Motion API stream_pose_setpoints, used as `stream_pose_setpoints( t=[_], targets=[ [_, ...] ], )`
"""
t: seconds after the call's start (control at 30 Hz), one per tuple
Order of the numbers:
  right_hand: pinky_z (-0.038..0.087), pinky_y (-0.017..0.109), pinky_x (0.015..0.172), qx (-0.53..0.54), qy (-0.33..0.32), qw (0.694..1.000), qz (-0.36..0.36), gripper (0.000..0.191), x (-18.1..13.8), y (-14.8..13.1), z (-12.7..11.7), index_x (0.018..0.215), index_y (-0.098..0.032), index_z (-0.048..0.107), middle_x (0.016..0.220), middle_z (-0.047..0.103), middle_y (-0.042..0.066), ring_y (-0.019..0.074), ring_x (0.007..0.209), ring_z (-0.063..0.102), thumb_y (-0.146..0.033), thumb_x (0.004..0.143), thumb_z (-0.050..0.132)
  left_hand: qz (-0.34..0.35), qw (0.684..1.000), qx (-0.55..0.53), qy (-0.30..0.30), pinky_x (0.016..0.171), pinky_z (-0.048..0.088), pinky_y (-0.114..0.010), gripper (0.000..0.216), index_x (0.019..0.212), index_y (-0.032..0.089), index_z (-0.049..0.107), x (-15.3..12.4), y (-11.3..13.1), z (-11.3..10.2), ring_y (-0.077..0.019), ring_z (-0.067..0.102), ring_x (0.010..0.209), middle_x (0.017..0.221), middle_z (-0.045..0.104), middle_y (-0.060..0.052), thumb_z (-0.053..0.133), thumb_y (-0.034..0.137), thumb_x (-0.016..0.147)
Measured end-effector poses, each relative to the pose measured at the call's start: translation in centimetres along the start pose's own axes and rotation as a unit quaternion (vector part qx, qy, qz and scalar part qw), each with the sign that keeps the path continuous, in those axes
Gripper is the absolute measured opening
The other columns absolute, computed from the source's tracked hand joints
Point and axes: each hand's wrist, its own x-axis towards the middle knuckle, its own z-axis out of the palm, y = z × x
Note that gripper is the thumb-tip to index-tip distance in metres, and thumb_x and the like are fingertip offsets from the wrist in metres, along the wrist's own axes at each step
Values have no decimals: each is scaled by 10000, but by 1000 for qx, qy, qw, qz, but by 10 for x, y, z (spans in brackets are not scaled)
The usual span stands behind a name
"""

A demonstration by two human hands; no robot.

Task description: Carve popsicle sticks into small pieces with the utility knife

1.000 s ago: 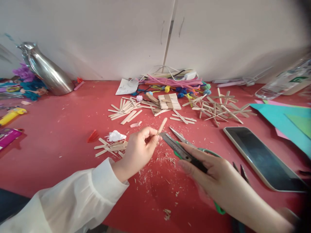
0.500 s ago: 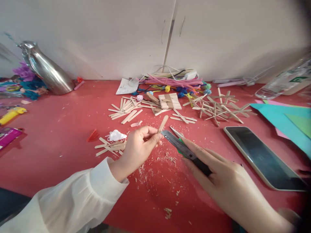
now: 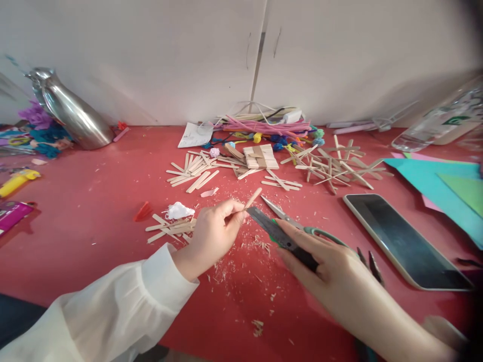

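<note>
My left hand pinches a short wooden craft stick that points up and to the right. My right hand grips green-handled scissors, its fingers wrapped over the handles. The blades are spread apart, and the dark lower blade touches the stick just above my left fingertips. Fine wood shavings lie scattered on the red table beneath both hands.
A phone lies at right, with teal and green paper beyond it. Loose stick piles, a glued stick panel, crossed sticks and pipe cleaners lie behind. A steel jug stands far left; a plastic bottle lies far right.
The scissor blade has slid back and forth along the stick, and my right hand has shifted slightly. My left hand has kept its hold on the stick throughout.
</note>
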Motion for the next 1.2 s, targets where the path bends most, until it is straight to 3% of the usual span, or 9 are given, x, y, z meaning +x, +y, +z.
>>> stream_pose_setpoints(
  t=[0.1,0.23,0.47,0.6,0.7,0.83,1.0,1.1,1.2],
  targets=[
    [476,229,404,71,-63,991,91,437,2,1,-3,1208,-195,579,792,714,27,126,472,589,-410,839,485,-20,999,-48,-8,521,383,-220,135,770,170,576,1,-3,0,-96,472,543,631,570,12,516,269,838],
    [502,212,469,121,-88,980,135,456,3,0,-5,1218,-215,571,918,719,18,133,582,633,-442,830,492,-40,994,-96,-20,506,393,-214,140,778,170,578,2,-5,0,-94,487,541,635,578,11,512,275,842],
    [545,274,481,-64,48,995,-55,368,-1,4,-3,1172,-142,599,950,719,81,196,631,690,-266,861,447,-123,959,-244,-67,631,490,-223,86,733,142,586,11,5,-4,-108,617,654,683,650,-18,550,177,803],
    [525,307,386,-141,60,981,-120,366,0,7,-3,1161,-112,600,923,718,113,221,546,685,-223,875,402,-176,947,-249,-105,608,492,-201,107,708,129,603,14,10,-10,-91,612,619,677,660,-23,556,153,801],
    [525,311,392,-146,50,980,-125,381,0,8,-2,1195,-133,579,870,721,96,223,561,686,-220,871,399,-155,954,-226,-119,605,485,-204,120,723,128,615,13,7,-11,-96,612,626,701,670,-33,546,171,811],
    [540,273,500,-47,19,998,-36,378,-1,6,-2,1185,-161,591,916,718,78,187,643,683,-277,856,447,-47,993,-94,-51,545,437,-213,116,772,150,619,8,0,-6,-102,566,577,672,648,-12,543,225,817],
    [453,232,411,66,-67,988,122,462,0,-2,-4,1221,-204,567,775,690,20,111,457,528,-433,828,485,38,999,27,17,505,380,-222,119,777,167,612,5,-1,-3,-94,500,507,612,615,7,523,228,827],
    [353,215,334,116,-80,977,161,494,0,-7,-3,1238,-216,549,636,608,-19,87,395,405,-460,813,493,57,995,68,40,496,367,-232,116,774,175,611,7,2,-3,-98,487,493,597,606,8,515,219,824],
    [266,198,284,141,-89,969,184,518,0,-7,1,1262,-203,527,464,426,-68,79,341,320,-472,823,466,23,999,36,26,499,383,-229,112,758,175,606,9,1,-2,-98,497,493,585,604,11,517,210,818]
  ],
)
